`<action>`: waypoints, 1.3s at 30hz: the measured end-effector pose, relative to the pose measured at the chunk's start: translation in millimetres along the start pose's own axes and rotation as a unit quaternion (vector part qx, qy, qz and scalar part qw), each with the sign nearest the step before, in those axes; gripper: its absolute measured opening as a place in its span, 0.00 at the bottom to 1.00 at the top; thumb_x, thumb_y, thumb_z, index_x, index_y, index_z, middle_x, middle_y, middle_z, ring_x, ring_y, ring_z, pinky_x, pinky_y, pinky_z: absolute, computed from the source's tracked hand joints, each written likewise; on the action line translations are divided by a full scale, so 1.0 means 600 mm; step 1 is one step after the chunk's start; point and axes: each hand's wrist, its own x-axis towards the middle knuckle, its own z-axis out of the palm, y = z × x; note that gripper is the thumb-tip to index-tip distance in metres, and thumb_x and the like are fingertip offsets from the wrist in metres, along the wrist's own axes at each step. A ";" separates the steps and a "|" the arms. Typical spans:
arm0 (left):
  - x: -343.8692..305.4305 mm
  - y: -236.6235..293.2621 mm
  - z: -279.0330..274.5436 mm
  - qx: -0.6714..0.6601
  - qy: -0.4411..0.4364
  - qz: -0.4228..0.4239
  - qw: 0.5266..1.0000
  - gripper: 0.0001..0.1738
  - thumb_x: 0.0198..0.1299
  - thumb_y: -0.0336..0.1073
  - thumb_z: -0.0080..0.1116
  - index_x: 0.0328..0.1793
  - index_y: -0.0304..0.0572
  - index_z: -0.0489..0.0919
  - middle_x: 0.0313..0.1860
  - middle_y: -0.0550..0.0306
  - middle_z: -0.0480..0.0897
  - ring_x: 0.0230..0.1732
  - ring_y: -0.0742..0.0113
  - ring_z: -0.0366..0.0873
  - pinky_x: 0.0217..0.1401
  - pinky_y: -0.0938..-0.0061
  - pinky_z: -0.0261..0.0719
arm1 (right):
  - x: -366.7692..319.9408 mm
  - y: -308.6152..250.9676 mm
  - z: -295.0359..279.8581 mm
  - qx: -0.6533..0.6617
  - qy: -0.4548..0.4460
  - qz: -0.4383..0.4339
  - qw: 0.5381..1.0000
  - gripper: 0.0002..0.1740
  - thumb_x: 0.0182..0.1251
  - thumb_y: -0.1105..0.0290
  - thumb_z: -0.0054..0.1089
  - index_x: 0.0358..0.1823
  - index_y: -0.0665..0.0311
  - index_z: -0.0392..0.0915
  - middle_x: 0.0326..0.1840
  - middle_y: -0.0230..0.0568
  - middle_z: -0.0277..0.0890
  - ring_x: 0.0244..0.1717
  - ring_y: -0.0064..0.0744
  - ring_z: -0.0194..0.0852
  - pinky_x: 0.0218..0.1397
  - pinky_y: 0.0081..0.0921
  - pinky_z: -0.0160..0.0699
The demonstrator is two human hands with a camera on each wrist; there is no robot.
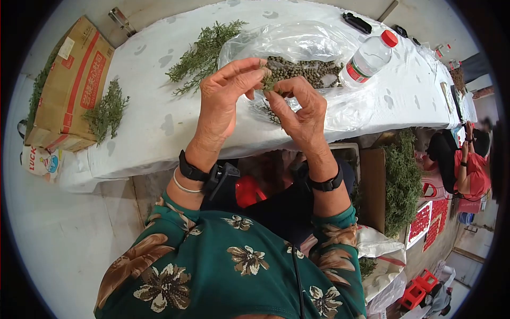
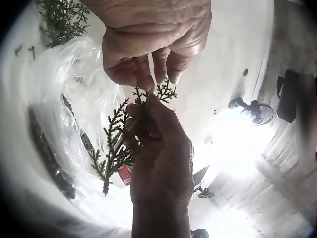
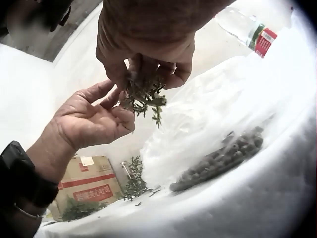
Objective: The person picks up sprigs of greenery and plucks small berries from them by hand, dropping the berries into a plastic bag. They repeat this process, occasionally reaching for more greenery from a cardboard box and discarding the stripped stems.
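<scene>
My head view: right hand pinches green sprig at twelve o'clock; left hand at its end, whether fingers pinch I cannot tell. Bag with round pellets, one o'clock.

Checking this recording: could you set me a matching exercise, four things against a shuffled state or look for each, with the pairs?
Things:
1. green sprig
2. plastic bottle
3. cardboard box
4. small round pellets

Descriptions:
A. brownish, lying in a heap
B. held in the right hand
C. printed with red lettering
D. topped with a red cap

Pairs: 1-B; 2-D; 3-C; 4-A
</scene>
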 end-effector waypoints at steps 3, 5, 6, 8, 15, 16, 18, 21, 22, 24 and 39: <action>0.001 0.003 -0.003 -0.080 -0.010 -0.027 0.996 0.14 0.58 0.31 0.55 0.49 0.32 0.78 0.39 0.53 0.81 0.30 0.75 0.70 0.34 0.83 0.67 | 0.001 -0.007 -0.004 0.094 -0.025 0.097 0.991 0.05 0.53 0.76 0.63 0.29 0.67 0.75 0.26 0.31 0.74 0.28 0.20 0.70 0.33 0.19 0.70; 0.004 0.003 -0.006 -0.076 -0.016 -0.025 0.997 0.14 0.58 0.31 0.55 0.49 0.33 0.78 0.39 0.53 0.81 0.30 0.75 0.70 0.34 0.83 0.67 | 0.004 -0.008 -0.011 0.209 -0.057 0.207 0.954 0.04 0.55 0.76 0.62 0.28 0.67 0.75 0.27 0.30 0.75 0.29 0.19 0.71 0.35 0.19 0.71; 0.005 0.003 -0.008 -0.073 -0.022 -0.023 0.997 0.14 0.58 0.31 0.55 0.49 0.33 0.78 0.39 0.53 0.81 0.30 0.76 0.70 0.33 0.83 0.67 | 0.004 -0.008 -0.013 0.264 -0.073 0.260 0.926 0.04 0.55 0.76 0.61 0.28 0.67 0.75 0.27 0.30 0.75 0.29 0.19 0.71 0.35 0.19 0.71; 0.005 0.002 -0.009 -0.070 -0.026 -0.021 0.997 0.14 0.58 0.31 0.55 0.49 0.33 0.78 0.39 0.53 0.81 0.30 0.76 0.70 0.33 0.83 0.67 | 0.002 0.000 -0.013 0.310 -0.080 0.270 0.908 0.03 0.56 0.76 0.60 0.29 0.67 0.75 0.28 0.31 0.75 0.30 0.20 0.72 0.36 0.19 0.71; 0.000 0.001 -0.006 -0.067 -0.034 -0.031 0.997 0.10 0.56 0.30 0.59 0.42 0.34 0.81 0.29 0.61 0.80 0.26 0.78 0.72 0.28 0.84 0.66 | 0.002 0.008 -0.016 0.477 -0.155 0.347 0.792 0.03 0.57 0.76 0.58 0.31 0.68 0.76 0.33 0.36 0.78 0.33 0.23 0.75 0.40 0.22 0.74; -0.001 0.001 -0.005 -0.067 -0.033 -0.032 0.997 0.10 0.56 0.30 0.59 0.42 0.34 0.81 0.29 0.61 0.80 0.26 0.78 0.72 0.28 0.84 0.66 | 0.002 0.007 -0.015 0.453 -0.155 0.343 0.808 0.04 0.57 0.75 0.58 0.33 0.68 0.76 0.35 0.37 0.78 0.35 0.24 0.75 0.41 0.22 0.74; -0.002 0.003 -0.004 -0.049 -0.002 -0.018 0.999 0.09 0.55 0.30 0.59 0.41 0.34 0.81 0.28 0.61 0.80 0.25 0.78 0.71 0.27 0.84 0.66 | 0.004 0.004 -0.012 0.405 -0.157 0.334 0.837 0.07 0.57 0.74 0.58 0.36 0.69 0.76 0.39 0.38 0.78 0.37 0.24 0.75 0.43 0.23 0.74; -0.005 0.002 -0.005 -0.026 0.022 -0.001 0.999 0.08 0.55 0.30 0.60 0.40 0.34 0.81 0.27 0.62 0.80 0.24 0.79 0.71 0.26 0.85 0.66 | 0.012 -0.007 -0.013 0.406 -0.075 0.303 0.859 0.10 0.58 0.74 0.59 0.41 0.68 0.76 0.42 0.38 0.78 0.40 0.25 0.75 0.44 0.23 0.73; -0.005 0.001 -0.006 -0.015 0.030 0.011 0.999 0.07 0.55 0.29 0.60 0.39 0.34 0.81 0.27 0.62 0.80 0.24 0.79 0.71 0.26 0.85 0.66 | 0.013 -0.009 -0.013 0.404 -0.033 0.286 0.868 0.11 0.58 0.73 0.59 0.43 0.68 0.75 0.43 0.39 0.77 0.41 0.25 0.74 0.45 0.24 0.73; -0.006 0.001 -0.001 -0.003 0.035 0.023 0.999 0.07 0.55 0.29 0.60 0.39 0.34 0.81 0.27 0.62 0.80 0.24 0.79 0.71 0.25 0.85 0.67 | 0.012 -0.010 -0.007 0.397 -0.022 0.263 0.879 0.13 0.58 0.74 0.59 0.45 0.68 0.75 0.44 0.38 0.77 0.41 0.24 0.74 0.45 0.23 0.73; -0.020 -0.013 0.019 0.083 0.052 0.009 0.995 0.06 0.53 0.30 0.62 0.35 0.35 0.82 0.22 0.64 0.78 0.21 0.82 0.70 0.22 0.87 0.67 | -0.007 -0.006 -0.004 0.210 -0.001 0.207 0.956 0.05 0.59 0.76 0.60 0.36 0.69 0.79 0.29 0.27 0.76 0.31 0.13 0.69 0.35 0.11 0.68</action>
